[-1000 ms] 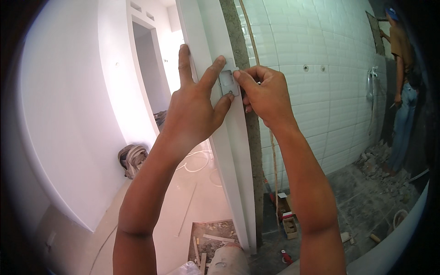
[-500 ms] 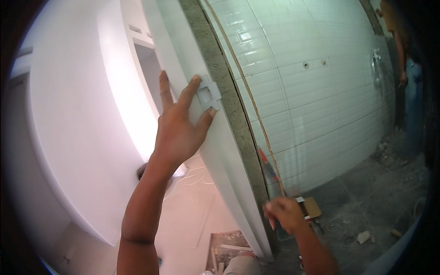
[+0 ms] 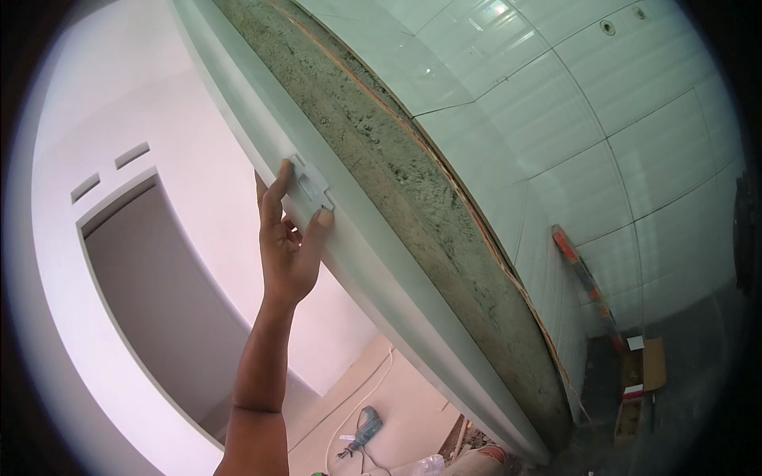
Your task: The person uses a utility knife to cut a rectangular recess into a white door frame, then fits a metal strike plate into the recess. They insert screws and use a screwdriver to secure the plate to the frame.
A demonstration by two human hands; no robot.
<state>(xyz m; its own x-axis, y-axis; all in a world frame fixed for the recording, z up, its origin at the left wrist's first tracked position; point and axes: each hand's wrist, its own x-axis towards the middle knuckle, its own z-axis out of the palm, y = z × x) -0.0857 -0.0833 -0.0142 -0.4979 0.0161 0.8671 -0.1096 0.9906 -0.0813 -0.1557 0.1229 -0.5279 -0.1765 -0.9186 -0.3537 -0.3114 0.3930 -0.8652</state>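
Observation:
My left hand (image 3: 290, 258) reaches up to the white door frame (image 3: 377, 289). Its thumb and index finger grip a pale strike plate (image 3: 309, 182) at two ends, flat against the frame's face. The other fingers bend around the frame's left edge and are partly hidden. A cut-out shows in the middle of the plate, and a small lip points right. My right hand is out of view.
A rough concrete wall edge (image 3: 397, 178) runs beside the frame. On the right, a long red-and-grey bar (image 3: 587, 282) leans by the tiled wall (image 3: 571, 151), near an open cardboard box (image 3: 654, 365). A corded power drill (image 3: 365, 428) lies on the floor at lower left.
My view has turned and come closer to the frame, which now slants more. My right hand has dropped out of sight. My left hand stays at the strike plate, with fingers now curled around the edge.

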